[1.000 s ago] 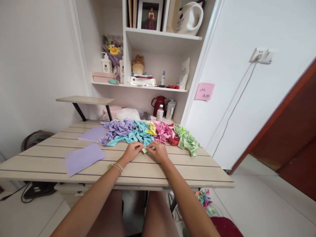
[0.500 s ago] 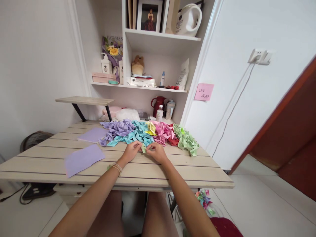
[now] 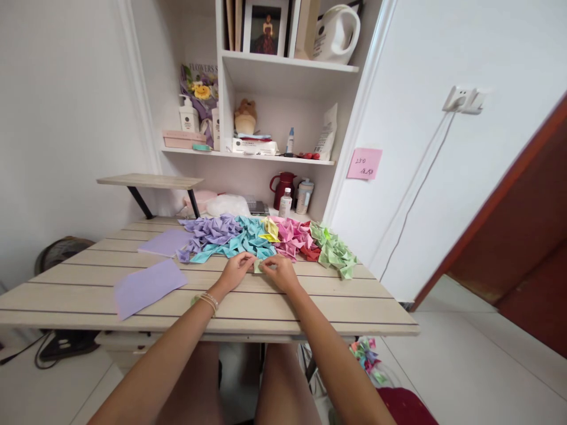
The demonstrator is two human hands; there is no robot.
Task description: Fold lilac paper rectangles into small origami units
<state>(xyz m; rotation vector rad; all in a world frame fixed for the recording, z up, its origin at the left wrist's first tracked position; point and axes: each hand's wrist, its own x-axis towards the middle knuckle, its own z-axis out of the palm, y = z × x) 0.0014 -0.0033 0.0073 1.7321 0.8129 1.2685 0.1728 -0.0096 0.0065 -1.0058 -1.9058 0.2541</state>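
Observation:
Between my two hands, just above the table's middle, is a small piece of light green folded paper (image 3: 257, 267). My left hand (image 3: 238, 271) pinches its left side, and a bracelet circles that wrist. The right side of the paper is pinched by my right hand (image 3: 280, 271). Fingers cover most of the paper, so its folds are hard to make out. Right behind the hands lies a long heap of folded paper pieces: purple (image 3: 211, 231), blue (image 3: 251, 236), yellow (image 3: 270, 229), pink (image 3: 292, 236), red (image 3: 311, 253) and green (image 3: 335, 252).
Flat purple paper sheets (image 3: 150, 287) lie on the slatted table (image 3: 354, 307) at the left. A small raised shelf (image 3: 150, 181) stands at the back left. Behind the heap are a bottle (image 3: 285, 203), a red jug (image 3: 282, 189) and a tumbler (image 3: 304, 196). More folded paper (image 3: 365, 355) sits below, right.
The green paper's visible part looks smaller and squarer between my fingers. My right hand has shifted very slightly left; the camera view has moved a little.

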